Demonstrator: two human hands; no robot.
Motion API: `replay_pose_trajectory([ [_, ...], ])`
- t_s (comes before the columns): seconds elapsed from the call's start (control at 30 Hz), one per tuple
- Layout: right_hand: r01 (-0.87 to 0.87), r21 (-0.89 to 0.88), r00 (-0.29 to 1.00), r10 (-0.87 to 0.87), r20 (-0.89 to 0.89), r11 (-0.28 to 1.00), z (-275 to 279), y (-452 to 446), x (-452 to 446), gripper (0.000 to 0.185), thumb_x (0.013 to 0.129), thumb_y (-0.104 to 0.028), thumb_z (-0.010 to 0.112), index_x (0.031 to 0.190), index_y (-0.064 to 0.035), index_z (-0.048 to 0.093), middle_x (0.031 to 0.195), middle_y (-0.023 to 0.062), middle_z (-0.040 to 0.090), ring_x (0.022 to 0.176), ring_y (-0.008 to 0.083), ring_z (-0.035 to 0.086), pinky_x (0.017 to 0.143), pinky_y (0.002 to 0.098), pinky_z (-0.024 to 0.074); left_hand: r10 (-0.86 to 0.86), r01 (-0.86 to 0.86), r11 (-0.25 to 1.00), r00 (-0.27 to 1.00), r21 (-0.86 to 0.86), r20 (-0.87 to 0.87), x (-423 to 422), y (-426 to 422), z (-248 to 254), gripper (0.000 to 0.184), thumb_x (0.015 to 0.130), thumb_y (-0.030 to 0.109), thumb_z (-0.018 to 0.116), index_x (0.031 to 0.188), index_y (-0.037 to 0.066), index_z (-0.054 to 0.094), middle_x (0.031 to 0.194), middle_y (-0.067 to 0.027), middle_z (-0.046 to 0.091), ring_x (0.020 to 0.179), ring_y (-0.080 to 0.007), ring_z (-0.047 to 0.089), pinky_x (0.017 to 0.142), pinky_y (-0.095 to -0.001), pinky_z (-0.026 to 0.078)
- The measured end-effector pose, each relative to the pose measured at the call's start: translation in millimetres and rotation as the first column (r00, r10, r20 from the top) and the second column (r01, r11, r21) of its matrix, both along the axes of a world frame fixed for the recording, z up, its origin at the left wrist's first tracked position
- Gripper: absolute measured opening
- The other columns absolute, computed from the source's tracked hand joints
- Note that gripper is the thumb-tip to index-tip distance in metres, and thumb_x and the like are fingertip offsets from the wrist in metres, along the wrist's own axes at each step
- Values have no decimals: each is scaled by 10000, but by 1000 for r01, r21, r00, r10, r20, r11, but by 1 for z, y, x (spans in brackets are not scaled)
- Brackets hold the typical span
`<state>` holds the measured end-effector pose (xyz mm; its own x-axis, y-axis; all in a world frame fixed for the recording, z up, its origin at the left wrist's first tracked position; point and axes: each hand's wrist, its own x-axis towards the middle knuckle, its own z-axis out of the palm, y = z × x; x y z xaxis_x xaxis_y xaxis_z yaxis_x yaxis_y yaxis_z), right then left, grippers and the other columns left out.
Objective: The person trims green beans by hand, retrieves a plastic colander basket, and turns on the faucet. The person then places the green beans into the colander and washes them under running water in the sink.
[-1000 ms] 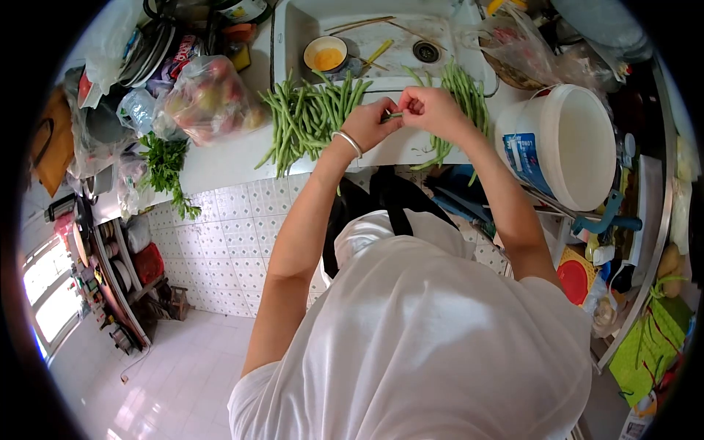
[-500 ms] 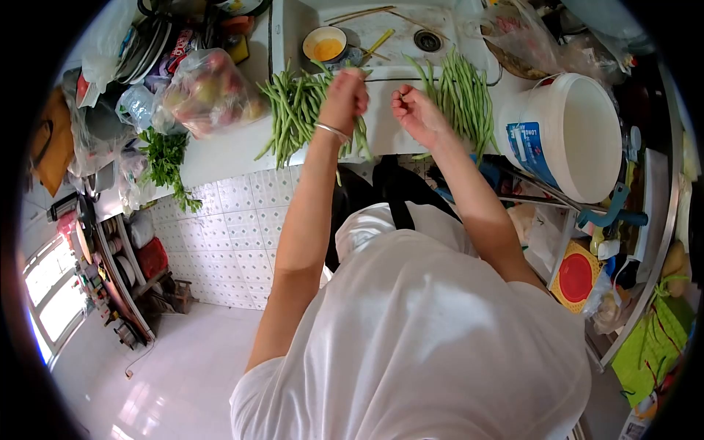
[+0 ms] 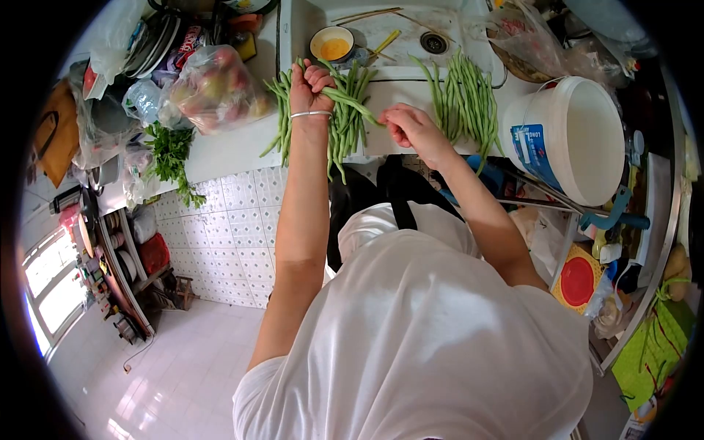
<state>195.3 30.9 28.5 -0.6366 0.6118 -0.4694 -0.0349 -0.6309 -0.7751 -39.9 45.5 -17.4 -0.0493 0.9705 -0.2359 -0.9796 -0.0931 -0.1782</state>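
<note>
Bean work looks partway. Left hand (image 3: 312, 86) clenched on long slim green bean pods (image 3: 353, 103), held over white countertop (image 3: 403, 90), in front of white sink (image 3: 400, 73). Right hand (image 3: 414, 133) fingertips at pod end; cannot tell if pinching or only touching. Left side: tangled heap of pale-green beans (image 3: 345, 143), partly under left hand, sizeable. Right side: neater bundle of green beans (image 3: 469, 99), roughly parallel, well apart from heap. Which pile counts as done: cannot confirm.
</note>
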Motion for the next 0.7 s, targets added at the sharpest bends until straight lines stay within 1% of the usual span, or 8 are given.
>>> replay_pose_trajectory([
  [0.1, -134, 503, 981, 43, 189, 854, 10, -7, -15, 215, 866, -213, 505, 889, -31, 616, 677, -35, 516, 591, 48, 411, 530, 205, 338, 24, -71, 984, 964, -166, -266, 5, 1, 3, 265, 922, 313, 479, 863, 59, 523, 608, 21, 373, 519, -87, 343, 411, -196, 303],
  [0.33, 0, 513, 951, -160, 266, 858, -35, -11, -18, 154, 782, -156, 574, 752, -12, 619, 603, 4, 549, 568, 67, 458, 531, 234, 382, 54, -313, 901, 768, -301, -638, 17, -4, 8, 243, 946, 311, 430, 862, 87, 478, 615, 30, 346, 516, -78, 310, 419, -198, 277],
  [0.4, 145, 442, 955, -241, 171, 885, -51, -10, -21, 120, 787, -127, 552, 754, -16, 581, 620, -3, 534, 550, 69, 436, 512, 230, 368, -11, -315, 880, 736, -356, -677, 22, -4, -1, 254, 947, 316, 425, 834, 92, 464, 618, 26, 350, 520, -86, 318, 436, -204, 285],
  [0.47, 390, -273, 879, -444, -174, 880, -53, -6, -20, 77, 806, -102, 506, 773, -38, 534, 630, -14, 493, 521, 71, 400, 490, 225, 349, -53, -342, 788, 791, -513, -609, 27, -1, -15, 262, 945, 307, 423, 791, 95, 441, 616, 22, 360, 519, -96, 324, 444, -212, 291],
  [0.5, 376, -352, 834, -479, -275, 857, -52, -6, -19, 45, 822, -85, 464, 794, -69, 496, 642, -13, 462, 495, 70, 373, 468, 215, 327, -85, -388, 733, 763, -559, -641, 27, 0, -21, 261, 941, 295, 417, 770, 97, 416, 614, 14, 373, 514, -105, 338, 439, -220, 303],
  [0.6, 441, -455, 690, -616, -379, 774, -61, 5, 4, 54, 827, -99, 461, 794, -78, 498, 662, -2, 467, 515, 76, 407, 471, 207, 325, -120, -430, 662, 748, -614, -653, 24, 1, -38, 251, 928, 253, 451, 751, 81, 404, 630, -2, 360, 515, -132, 325, 445, -267, 319],
  [0.67, 582, -246, 698, -631, -338, 775, -69, 17, 38, 38, 818, -102, 459, 804, -82, 488, 678, 21, 485, 606, 112, 474, 520, 225, 363, -246, -503, 630, 593, -591, -767, 27, 4, -44, 188, 889, 226, 488, 878, 47, 433, 673, -31, 449, 530, -145, 401, 461, -277, 359],
  [0.7, 622, -89, 748, -625, -224, 778, -67, 18, 57, 46, 815, -91, 454, 797, -73, 491, 691, 34, 498, 626, 125, 489, 537, 234, 372, -335, -596, 658, 316, -460, -888, 32, 8, -45, 214, 867, 183, 501, 973, 23, 407, 716, -60, 490, 545, -160, 444, 479, -289, 398],
])
